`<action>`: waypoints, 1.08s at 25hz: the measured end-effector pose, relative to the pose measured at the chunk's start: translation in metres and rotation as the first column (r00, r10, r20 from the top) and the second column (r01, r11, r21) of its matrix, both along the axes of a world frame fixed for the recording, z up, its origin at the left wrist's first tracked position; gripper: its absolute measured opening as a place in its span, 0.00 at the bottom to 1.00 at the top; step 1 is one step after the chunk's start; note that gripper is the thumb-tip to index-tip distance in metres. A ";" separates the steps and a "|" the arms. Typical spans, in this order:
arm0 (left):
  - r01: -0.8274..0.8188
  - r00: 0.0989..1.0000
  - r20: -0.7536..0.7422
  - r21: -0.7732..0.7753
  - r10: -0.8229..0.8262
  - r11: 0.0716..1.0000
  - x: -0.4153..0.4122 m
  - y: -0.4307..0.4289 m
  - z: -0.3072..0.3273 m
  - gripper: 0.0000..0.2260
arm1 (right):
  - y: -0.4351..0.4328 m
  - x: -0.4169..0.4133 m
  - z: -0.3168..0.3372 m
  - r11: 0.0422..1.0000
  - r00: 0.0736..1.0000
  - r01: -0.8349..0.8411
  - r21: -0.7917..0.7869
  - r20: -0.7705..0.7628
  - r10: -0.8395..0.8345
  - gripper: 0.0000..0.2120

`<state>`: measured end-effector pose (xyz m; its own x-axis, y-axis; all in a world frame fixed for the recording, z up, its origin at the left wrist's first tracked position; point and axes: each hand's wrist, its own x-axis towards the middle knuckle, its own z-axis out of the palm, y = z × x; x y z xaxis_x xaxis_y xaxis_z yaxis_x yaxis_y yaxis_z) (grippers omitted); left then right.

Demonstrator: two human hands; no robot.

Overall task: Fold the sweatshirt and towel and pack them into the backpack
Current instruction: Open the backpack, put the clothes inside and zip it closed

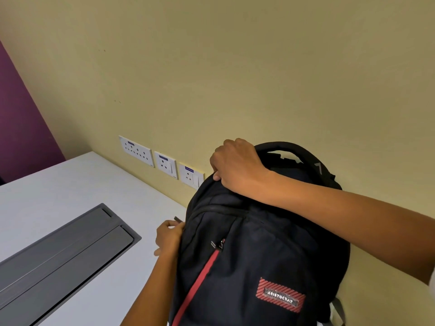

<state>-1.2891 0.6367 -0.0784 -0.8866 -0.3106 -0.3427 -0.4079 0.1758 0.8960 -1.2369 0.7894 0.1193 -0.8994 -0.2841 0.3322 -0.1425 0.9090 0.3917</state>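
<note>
Left hand (168,238) sits nearest, low at the left flank of the backpack (259,255), its fingers drawn together in what looks like a pinch on a small dark zipper pull (177,219) that pokes out just above the knuckles. That backpack stands upright on the white table (70,184), its back toward the yellow wall (235,67) and a slanting red stripe (200,278) on its front facing the camera. Neither sweatshirt nor towel shows anywhere, so I cannot tell whether they are already inside, nor whether the zip is meant to open or close. Higher and farther off, the right hand (235,165) is clamped over the top of the bag, fingers curled into the fabric just in front of the carry handle (294,147). Trouble seems likeliest at the zip: a sideways tug from the pinch would probably drag the soft shell along instead of running the slider, and loose cloth near the teeth could jam it. If the upper grip slackens, the tall bag could tip forward or skid on the smooth tabletop toward the grey cable hatch (58,255). Beyond the bag's left shoulder a row of wall sockets (164,161) sits close, and a hard swing of the bag could knock their switches
</note>
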 end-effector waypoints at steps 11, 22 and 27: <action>0.045 0.881 -0.467 -0.081 -0.078 0.996 0.050 -0.002 0.008 0.10 | 0.003 0.039 -0.034 0.980 0.955 -0.196 -0.045 -0.234 0.180 0.12; 0.045 0.466 -0.438 -0.856 -0.768 0.516 0.073 0.048 -0.002 0.28 | 0.038 0.150 -0.133 0.988 0.974 0.113 0.109 -0.208 -0.089 0.31; 0.103 0.501 -0.368 -0.873 -0.783 0.477 0.043 0.069 0.005 0.30 | 0.075 0.131 -0.139 0.979 0.960 0.198 0.040 -0.208 -0.186 0.34</action>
<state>-1.2457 0.7056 -0.0731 -0.7707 0.4095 0.4881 0.5837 0.7610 0.2831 -1.1059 0.8644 -0.0194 -0.8547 -0.1377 0.5005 0.1205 0.8852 0.4492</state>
